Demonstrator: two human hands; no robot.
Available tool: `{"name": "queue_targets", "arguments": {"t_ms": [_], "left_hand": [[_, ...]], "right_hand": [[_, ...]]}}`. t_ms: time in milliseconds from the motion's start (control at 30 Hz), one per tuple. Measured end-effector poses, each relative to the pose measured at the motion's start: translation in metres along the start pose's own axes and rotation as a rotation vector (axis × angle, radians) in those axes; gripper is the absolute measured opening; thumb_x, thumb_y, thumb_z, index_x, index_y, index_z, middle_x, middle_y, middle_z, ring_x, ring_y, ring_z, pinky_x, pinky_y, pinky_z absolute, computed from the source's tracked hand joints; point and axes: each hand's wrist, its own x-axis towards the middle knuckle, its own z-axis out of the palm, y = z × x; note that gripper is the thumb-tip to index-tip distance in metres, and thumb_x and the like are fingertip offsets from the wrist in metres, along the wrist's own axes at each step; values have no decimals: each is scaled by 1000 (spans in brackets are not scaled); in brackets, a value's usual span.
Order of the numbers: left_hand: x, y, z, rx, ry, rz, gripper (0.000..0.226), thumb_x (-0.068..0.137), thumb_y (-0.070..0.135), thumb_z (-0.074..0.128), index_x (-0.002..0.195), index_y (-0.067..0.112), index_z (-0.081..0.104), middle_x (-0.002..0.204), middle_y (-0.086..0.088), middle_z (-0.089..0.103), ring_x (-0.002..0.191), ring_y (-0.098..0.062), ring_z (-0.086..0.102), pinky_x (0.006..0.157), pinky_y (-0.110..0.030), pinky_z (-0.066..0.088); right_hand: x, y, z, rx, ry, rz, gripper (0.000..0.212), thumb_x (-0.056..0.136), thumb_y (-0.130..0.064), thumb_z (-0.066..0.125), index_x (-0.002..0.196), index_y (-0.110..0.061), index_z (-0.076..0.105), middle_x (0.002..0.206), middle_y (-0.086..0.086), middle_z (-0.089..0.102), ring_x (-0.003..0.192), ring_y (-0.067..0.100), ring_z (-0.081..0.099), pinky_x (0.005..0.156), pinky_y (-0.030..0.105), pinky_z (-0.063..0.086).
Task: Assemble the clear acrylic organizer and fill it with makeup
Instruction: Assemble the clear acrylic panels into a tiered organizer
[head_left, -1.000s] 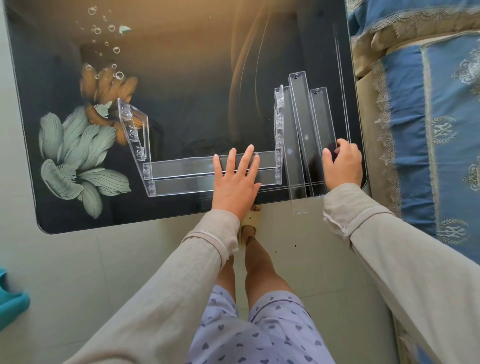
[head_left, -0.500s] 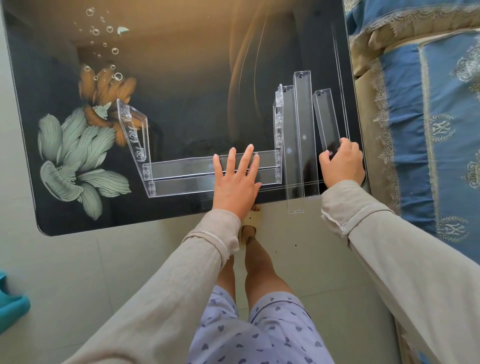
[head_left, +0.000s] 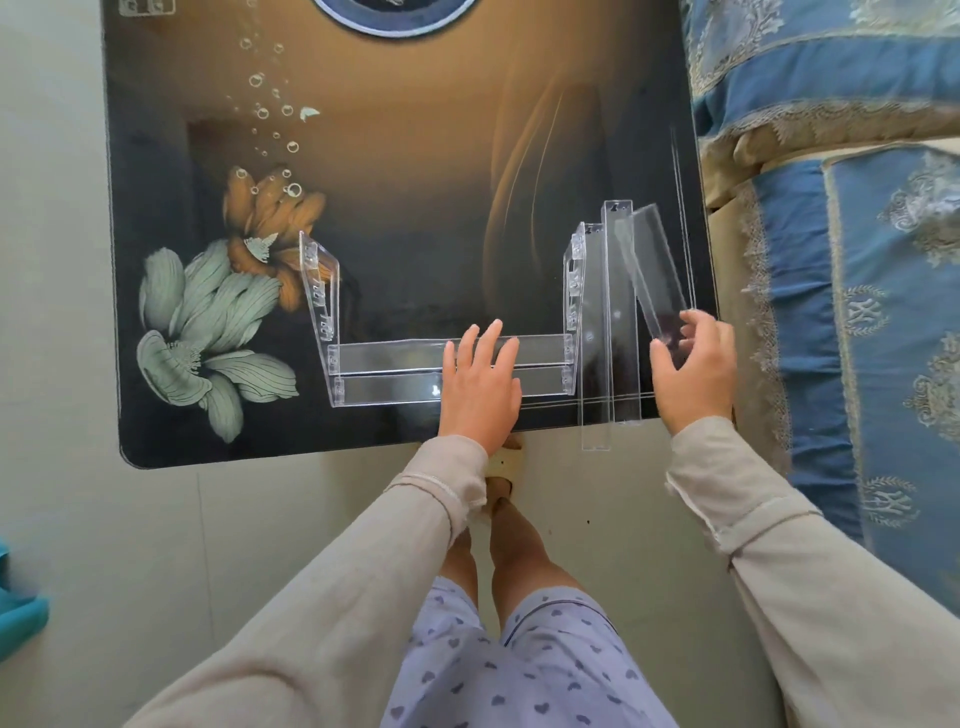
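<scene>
The frame (head_left: 447, 364) stands near the front edge of the desk (head_left: 415, 156), open surface behind and to its left. Two loose strips (head_left: 605, 332) beside it overhang that edge. A bed (head_left: 857, 260) lies just past the right edge. The left hand (head_left: 480, 384) lies flat on the frame's lower bars, fingers spread. The right hand (head_left: 693, 364) grips a tilted panel (head_left: 652, 270) by its near end, fingers curled around it.

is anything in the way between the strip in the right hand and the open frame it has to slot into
Yes. Two loose acrylic strips lie flat on the table between the held strip in the right hand and the frame, beside its right side panel. The left hand rests on the frame's shelves.
</scene>
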Motion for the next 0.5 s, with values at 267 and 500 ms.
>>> {"name": "queue_targets", "arguments": {"t_ms": [267, 500], "left_hand": [[-37, -58, -29, -312, 292, -292, 30, 89, 10, 49, 117, 12, 58, 125, -6, 58, 121, -23, 47, 104, -35, 33], [-34, -108, -57, -560, 505, -720, 43, 86, 6, 51, 129, 7, 46, 132, -13, 50, 124, -28, 42, 104, -39, 34]], "right_hand": [[-49, -81, 33, -191, -283, -473, 40, 86, -17, 58, 125, -12, 52, 122, 8, 57, 111, 26, 52, 97, 36, 39], [-38, -127, 74, -379, -373, -698, 42, 86, -16, 59, 127, -16, 52, 124, 3, 58, 112, 27, 50, 95, 38, 35]]}}
